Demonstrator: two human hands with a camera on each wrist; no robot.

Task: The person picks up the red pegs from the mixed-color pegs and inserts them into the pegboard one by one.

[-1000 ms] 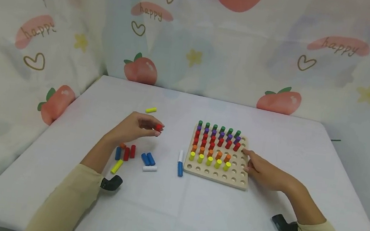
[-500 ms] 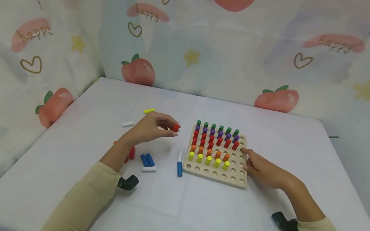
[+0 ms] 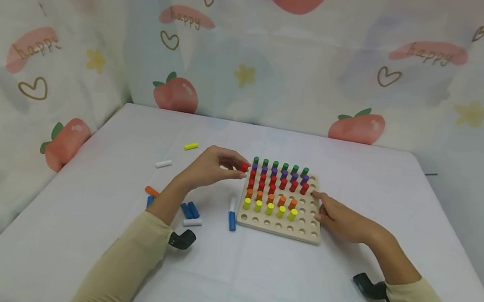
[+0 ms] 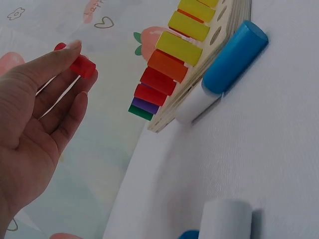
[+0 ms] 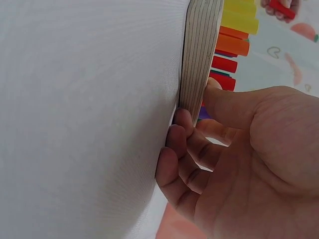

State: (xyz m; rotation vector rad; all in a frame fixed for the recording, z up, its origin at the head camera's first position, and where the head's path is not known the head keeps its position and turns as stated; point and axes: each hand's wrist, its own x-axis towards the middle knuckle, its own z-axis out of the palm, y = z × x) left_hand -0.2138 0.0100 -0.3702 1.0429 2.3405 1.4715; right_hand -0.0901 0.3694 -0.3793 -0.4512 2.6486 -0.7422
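In the head view my left hand (image 3: 209, 169) pinches a red peg (image 3: 244, 167) between thumb and fingertips. It holds the peg in the air at the left edge of a wooden pegboard (image 3: 271, 228). The left wrist view also shows this red peg (image 4: 82, 65) at the fingertips. Standing pegs fill rows on the board: green at the back, then purple, red, orange and yellow pegs (image 3: 269, 209). Several holes at the right and front are bare. My right hand (image 3: 345, 220) grips the board's right edge, thumb on top and fingers curled against the side.
Just left of the board lie a white peg (image 3: 232, 205) and a blue peg (image 3: 232, 221), end to end. Further left are blue pegs (image 3: 190, 210), white pegs (image 3: 164, 163), an orange peg (image 3: 151, 191) and a yellow peg (image 3: 191, 146). My left forearm covers part of this area.
My left hand has carried the red peg rightward, from above the loose pegs to the board's left edge. The right hand keeps its place on the board. The head view has shifted slightly.
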